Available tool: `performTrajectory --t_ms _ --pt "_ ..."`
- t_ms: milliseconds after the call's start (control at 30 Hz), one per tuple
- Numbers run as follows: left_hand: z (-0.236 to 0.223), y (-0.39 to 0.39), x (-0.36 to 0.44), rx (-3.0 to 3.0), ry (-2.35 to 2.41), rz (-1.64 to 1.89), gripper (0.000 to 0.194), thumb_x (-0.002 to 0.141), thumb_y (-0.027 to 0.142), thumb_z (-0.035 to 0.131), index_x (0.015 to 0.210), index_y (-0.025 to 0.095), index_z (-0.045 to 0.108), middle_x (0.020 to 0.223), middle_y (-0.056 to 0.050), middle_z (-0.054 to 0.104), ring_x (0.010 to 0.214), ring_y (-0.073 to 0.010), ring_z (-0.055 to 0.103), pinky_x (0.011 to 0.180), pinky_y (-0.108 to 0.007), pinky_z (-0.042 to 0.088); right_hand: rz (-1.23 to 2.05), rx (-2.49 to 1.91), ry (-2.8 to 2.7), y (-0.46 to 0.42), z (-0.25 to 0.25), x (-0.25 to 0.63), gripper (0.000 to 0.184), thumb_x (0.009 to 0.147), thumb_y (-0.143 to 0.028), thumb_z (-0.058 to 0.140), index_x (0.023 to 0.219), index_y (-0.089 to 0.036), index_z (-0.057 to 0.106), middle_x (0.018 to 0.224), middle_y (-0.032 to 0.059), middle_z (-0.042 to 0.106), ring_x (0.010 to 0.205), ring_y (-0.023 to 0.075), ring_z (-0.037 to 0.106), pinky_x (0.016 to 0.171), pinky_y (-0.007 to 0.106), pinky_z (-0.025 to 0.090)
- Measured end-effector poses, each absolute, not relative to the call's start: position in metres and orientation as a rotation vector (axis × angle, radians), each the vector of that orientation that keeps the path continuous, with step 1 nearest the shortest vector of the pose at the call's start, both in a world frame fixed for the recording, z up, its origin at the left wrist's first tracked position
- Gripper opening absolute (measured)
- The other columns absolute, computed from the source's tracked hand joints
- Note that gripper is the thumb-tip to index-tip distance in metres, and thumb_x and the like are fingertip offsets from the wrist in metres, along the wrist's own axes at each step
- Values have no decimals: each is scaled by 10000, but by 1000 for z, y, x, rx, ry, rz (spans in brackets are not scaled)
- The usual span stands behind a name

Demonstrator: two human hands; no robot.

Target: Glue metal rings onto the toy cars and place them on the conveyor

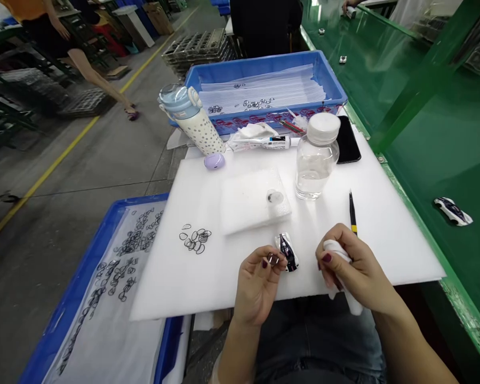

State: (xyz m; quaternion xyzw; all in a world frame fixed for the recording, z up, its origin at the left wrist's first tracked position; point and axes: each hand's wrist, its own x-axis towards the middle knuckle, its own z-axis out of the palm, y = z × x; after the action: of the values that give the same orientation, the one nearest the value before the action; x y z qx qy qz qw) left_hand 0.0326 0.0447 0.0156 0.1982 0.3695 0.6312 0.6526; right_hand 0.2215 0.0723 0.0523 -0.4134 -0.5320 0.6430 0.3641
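Between its fingertips my left hand (260, 282) pinches a small oval clear piece with a dark rim (272, 259). My right hand (354, 264) is closed around a crumpled white cloth (336, 248), part of which hangs below the palm. Just beyond my left fingers a white and dark toy car (287, 252) lies on the white foam board (164, 288). Several dark-rimmed oval pieces (198, 241) are piled on the board to the left. Black tweezers (352, 212) with a yellow band lie beyond my right hand.
A lidded clear bottle (316, 160), a phone (348, 141), a spotted tumbler (200, 128) and a purple case (214, 161) stand around a foam pad (244, 202). Blue trays (332, 74) sit behind and lower left. Another toy car (453, 211) lies on the green belt (456, 160). A person walks at left.
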Motion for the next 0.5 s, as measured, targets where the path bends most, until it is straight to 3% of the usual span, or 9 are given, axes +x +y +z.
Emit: performTrajectory --t_ms 67,167,300,500 --pt "16 45 34 431 834 1434 251 690 399 904 795 208 780 745 -13 707 692 -91 674 708 -158 583 1614 -1059 -1468 71 51 216 222 954 -394 599 883 -206 507 647 -36 561 459 64 456 422 178 365" --pt "17 45 34 419 855 1433 293 647 418 925 776 198 781 724 -26 715 665 -109 679 669 -176 587 1241 -1099 -1596 71 46 204 203 899 -340 680 805 -194 574 573 -42 516 474 66 435 419 174 338" --pt "17 45 34 404 881 1423 335 615 448 934 749 183 780 705 -47 722 632 -134 678 615 -209 585 839 -975 -1708 73 44 190 40 903 -208 665 864 -202 673 659 -15 644 520 80 544 468 187 418" --pt "16 43 36 355 865 1449 315 551 410 968 680 196 776 626 -8 701 566 -85 626 589 -168 548 474 -746 -1928 71 44 171 200 923 -112 591 1090 -165 687 843 61 647 672 95 618 562 196 511"
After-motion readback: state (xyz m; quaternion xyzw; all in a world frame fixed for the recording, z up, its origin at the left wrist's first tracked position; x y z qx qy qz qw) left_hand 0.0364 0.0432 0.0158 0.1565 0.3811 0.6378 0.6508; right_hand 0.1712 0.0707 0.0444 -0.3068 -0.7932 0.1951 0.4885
